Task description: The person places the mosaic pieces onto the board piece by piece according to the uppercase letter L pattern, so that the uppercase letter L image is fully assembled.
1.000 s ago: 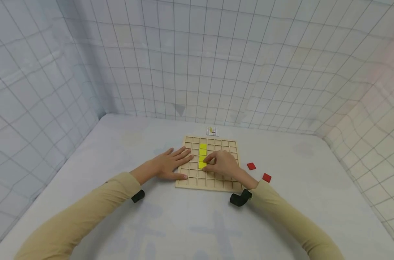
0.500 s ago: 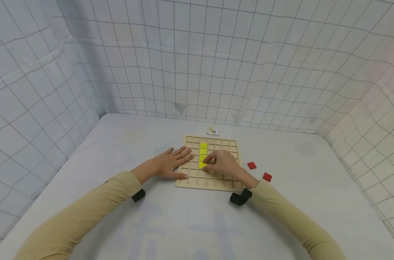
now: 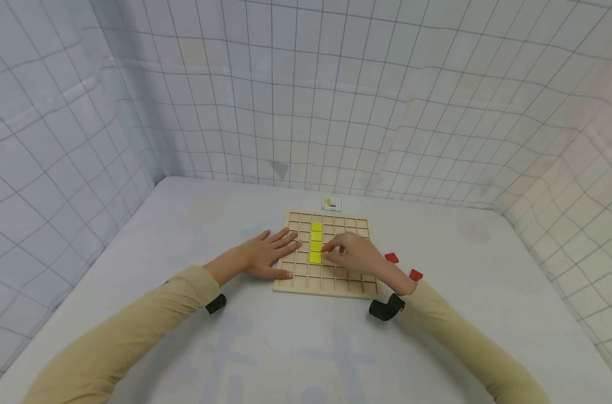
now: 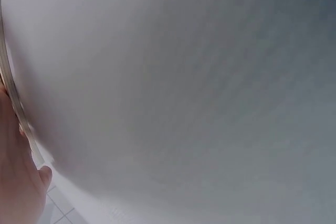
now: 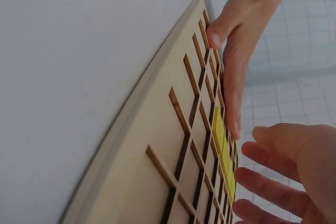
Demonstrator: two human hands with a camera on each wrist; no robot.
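Note:
A wooden grid board (image 3: 306, 283) lies on the white table, with several yellow square tiles (image 3: 316, 245) set in one column of its cells. My left hand (image 3: 265, 255) rests on the board's left side with fingers spread straight. Close to the right of the lowest yellow tile is my right hand (image 3: 356, 254), its thumb and forefinger bent near each other. In the right wrist view, the right-hand fingers (image 5: 270, 190) are loosely bent and nothing shows between them. Only the edge of the left hand (image 4: 21, 182) appears in the left wrist view.
Two red square tiles (image 3: 415, 275) lie on the table right of the board, partly behind the right forearm. A small card with a coloured grid pattern (image 3: 331, 203) lies beyond the board's far edge. Grid-lined white cloth walls (image 3: 306, 112) surround the table.
My right hand has let go of the lowest yellow tile and moved slightly right. That tile now lies in its cell. The left hand has stayed in place.

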